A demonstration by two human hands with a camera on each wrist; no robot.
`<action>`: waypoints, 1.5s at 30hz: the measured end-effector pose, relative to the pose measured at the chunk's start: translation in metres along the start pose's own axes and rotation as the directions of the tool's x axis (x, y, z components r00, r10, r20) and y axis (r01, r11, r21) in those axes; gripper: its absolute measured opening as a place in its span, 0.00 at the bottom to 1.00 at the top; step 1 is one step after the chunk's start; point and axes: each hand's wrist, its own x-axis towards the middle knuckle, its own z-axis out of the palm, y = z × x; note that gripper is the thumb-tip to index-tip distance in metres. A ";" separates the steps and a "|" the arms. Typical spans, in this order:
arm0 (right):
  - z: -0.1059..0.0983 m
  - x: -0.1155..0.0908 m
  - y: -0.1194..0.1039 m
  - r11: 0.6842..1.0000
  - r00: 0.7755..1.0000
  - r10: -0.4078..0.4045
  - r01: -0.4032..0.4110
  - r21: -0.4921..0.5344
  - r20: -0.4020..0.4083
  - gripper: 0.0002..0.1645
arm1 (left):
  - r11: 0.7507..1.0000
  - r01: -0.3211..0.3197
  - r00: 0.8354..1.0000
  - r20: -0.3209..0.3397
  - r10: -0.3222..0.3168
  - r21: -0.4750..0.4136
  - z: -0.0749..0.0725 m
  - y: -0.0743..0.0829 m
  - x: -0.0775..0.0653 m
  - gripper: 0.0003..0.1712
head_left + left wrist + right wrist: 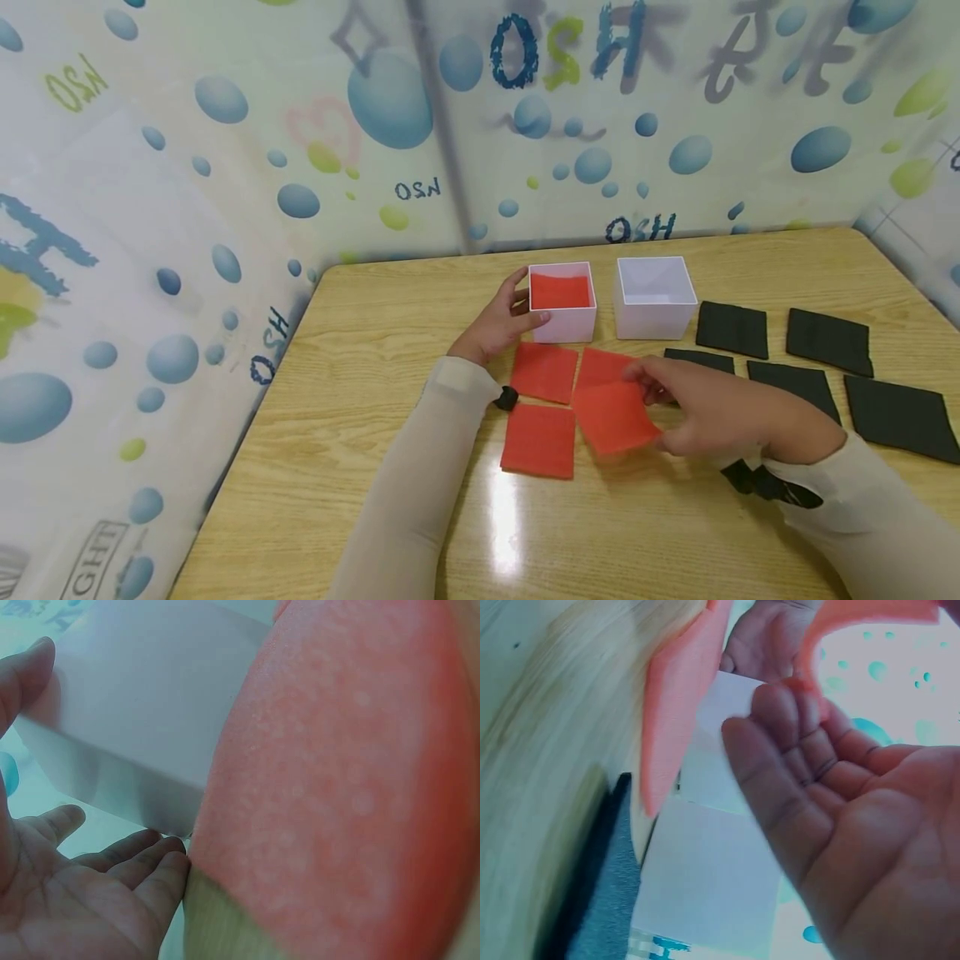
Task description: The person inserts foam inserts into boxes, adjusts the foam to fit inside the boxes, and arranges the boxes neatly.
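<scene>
My left hand [497, 321] grips a small white box [566, 327] at its left side, thumb on the front face and fingers round the back. Folded red cloth [560, 292] lies inside that box. My right hand [720, 408] pinches the right edge of a red cloth square [617, 417], which is tilted up from the table. In the right wrist view this cloth [810, 656] curves away from the curled fingers. Left of it, two more red cloth squares [544, 372] [538, 442] lie flat in front of the box.
A second white box [655, 321] stands right of the first, with no cloth showing inside. Several black squares [732, 329] lie on the right of the wooden table [360, 367], some partly behind my right hand. A patterned wall covering [465, 150] borders the table's back and left.
</scene>
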 end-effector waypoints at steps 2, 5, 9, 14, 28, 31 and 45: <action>0.000 0.001 0.002 0.999 0.999 -0.030 0.030 0.029 -0.011 0.46 | 1.000 0.002 1.000 -0.001 -0.002 -0.001 0.000 0.000 0.000 0.55; 0.000 0.003 0.006 0.996 0.998 -0.058 0.060 0.068 -0.032 0.45 | 1.000 0.006 1.000 -0.001 -0.006 0.000 -0.001 -0.001 0.000 0.56; 0.001 0.004 0.012 0.988 0.989 -0.111 0.121 0.095 -0.097 0.43 | 1.000 0.014 1.000 -0.001 -0.014 0.011 -0.001 0.000 0.001 0.56; 0.003 0.006 0.015 0.979 0.970 -0.168 0.185 0.086 -0.174 0.40 | 1.000 0.015 1.000 0.005 -0.016 0.015 -0.001 0.001 0.001 0.56; 0.000 0.008 0.019 0.944 0.915 -0.267 0.311 0.107 -0.304 0.40 | 1.000 0.015 1.000 0.009 -0.015 0.001 -0.001 0.002 0.000 0.56; -0.002 0.009 0.018 0.943 0.906 -0.268 0.316 0.103 -0.329 0.42 | 1.000 0.014 1.000 0.016 -0.014 0.005 -0.002 0.002 0.000 0.55; -0.019 0.021 0.009 0.969 0.910 -0.181 0.230 0.091 -0.373 0.44 | 1.000 -0.025 0.999 0.032 0.025 -0.011 -0.003 0.000 0.001 0.53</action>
